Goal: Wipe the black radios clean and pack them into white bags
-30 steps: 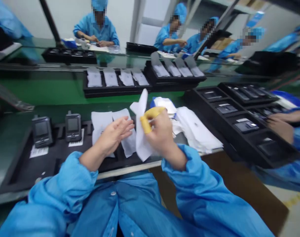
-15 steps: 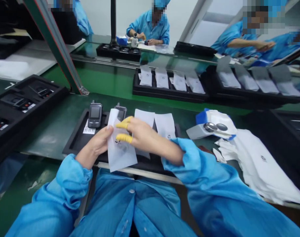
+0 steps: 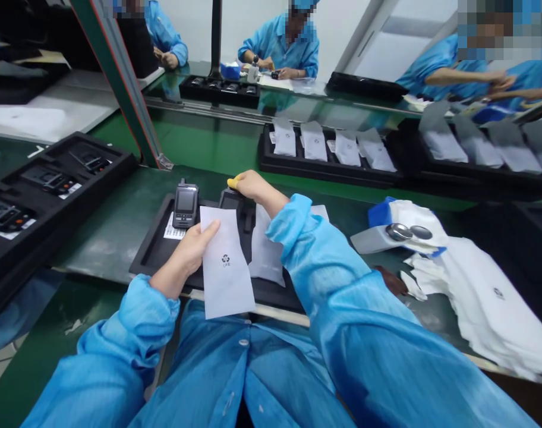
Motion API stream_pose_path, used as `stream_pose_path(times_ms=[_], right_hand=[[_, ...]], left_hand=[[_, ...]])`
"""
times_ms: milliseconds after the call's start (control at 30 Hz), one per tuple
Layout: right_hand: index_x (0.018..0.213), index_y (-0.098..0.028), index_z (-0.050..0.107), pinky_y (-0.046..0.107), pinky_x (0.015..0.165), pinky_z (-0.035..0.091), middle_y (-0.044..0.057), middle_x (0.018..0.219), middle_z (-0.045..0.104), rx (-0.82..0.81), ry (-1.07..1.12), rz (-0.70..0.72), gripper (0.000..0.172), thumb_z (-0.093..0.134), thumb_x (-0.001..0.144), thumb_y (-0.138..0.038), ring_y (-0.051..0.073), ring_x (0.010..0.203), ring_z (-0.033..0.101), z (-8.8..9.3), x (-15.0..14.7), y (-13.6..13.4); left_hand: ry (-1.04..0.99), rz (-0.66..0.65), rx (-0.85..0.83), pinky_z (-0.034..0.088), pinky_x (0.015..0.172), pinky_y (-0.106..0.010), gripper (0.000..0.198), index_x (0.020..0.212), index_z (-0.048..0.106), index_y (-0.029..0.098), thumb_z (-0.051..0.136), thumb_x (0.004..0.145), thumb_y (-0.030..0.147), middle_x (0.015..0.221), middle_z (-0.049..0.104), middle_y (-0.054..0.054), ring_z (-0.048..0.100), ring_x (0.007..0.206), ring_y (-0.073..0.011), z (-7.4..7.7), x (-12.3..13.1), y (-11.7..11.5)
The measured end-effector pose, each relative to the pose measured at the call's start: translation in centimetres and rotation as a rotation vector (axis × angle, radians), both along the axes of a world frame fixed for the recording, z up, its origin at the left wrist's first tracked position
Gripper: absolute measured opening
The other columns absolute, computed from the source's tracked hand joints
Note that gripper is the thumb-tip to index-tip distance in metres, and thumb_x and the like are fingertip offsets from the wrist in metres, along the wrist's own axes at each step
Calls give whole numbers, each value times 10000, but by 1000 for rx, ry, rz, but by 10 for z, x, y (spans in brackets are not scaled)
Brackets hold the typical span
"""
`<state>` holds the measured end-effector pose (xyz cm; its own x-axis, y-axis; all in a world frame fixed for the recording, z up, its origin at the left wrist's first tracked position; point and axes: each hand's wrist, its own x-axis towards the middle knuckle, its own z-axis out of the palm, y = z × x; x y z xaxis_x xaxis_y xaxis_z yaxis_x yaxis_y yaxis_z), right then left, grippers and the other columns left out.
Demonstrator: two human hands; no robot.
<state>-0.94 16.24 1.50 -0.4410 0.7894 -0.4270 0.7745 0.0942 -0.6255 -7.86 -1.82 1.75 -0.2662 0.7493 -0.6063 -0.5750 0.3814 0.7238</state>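
Note:
My left hand (image 3: 196, 246) pinches the upper left edge of a flat white plastic bag (image 3: 229, 285) printed with a recycling mark. My right hand (image 3: 253, 184), with yellow finger cots, closes on the top of a black handheld radio (image 3: 230, 200) in the black foam tray (image 3: 153, 252). The bag and my hand partly cover that radio. Another handheld radio (image 3: 186, 205) with a small screen and stubby antenna stands at the tray's left, above a white barcode label (image 3: 173, 229). A bagged item (image 3: 266, 255) lies right of the bag, partly under my right sleeve.
More radios lie in a black tray (image 3: 81, 172) at left. Trays of bagged items (image 3: 316, 145) stand behind. At right are a stack of white bags (image 3: 489, 291) and a blue-and-white box (image 3: 387, 211) with round metal pieces. A green post (image 3: 123, 83) rises at left; co-workers sit beyond.
My right hand has left the bag and moved up and away to the top of the second radio. My left hand keeps the bag, which now hangs flat with its printed mark showing.

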Motion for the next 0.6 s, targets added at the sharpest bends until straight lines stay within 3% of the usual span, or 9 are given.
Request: stream_pose_path(times_ms=[100, 167, 300, 433, 600], right_hand=[[733, -136, 681, 220, 567, 370, 6, 675, 636, -3, 53, -12, 274, 608, 807, -390, 83, 573, 484, 5, 12, -5], [734, -141, 674, 230, 591, 385, 6, 676, 625, 33, 79, -43, 263, 614, 798, -389, 92, 594, 493, 10, 22, -10], [766, -169, 682, 316, 747, 440, 27, 773, 653, 374, 141, -74, 205, 599, 797, -354, 164, 767, 584, 30, 44, -17], [805, -207, 675, 361, 839, 449, 22, 855, 643, 735, 406, -160, 247, 517, 862, -389, 177, 877, 595, 59, 72, -10], [718, -199, 619, 299, 749, 447, -16, 709, 542, 752, 712, -287, 252, 526, 880, -367, 116, 746, 551, 92, 92, -5]], left_hand=[[53, 24, 44, 537, 665, -294, 558, 853, 682, 122, 908, 387, 330, 779, 732, -59, 668, 679, -184, -5, 2, -3], [83, 57, 14, 526, 638, -288, 538, 792, 686, 117, 902, 374, 378, 734, 723, -56, 650, 640, -173, -9, 4, -4], [187, 97, -13, 490, 557, -265, 527, 712, 684, 121, 853, 413, 521, 638, 688, -40, 608, 561, -152, -11, 5, -3], [296, 67, 21, 421, 473, -229, 477, 629, 653, 136, 865, 387, 487, 559, 634, 1, 542, 490, -120, -1, 5, 1], [389, 25, 105, 381, 460, -210, 427, 600, 664, 140, 805, 497, 530, 549, 613, 7, 509, 493, -103, 15, 14, 7]])
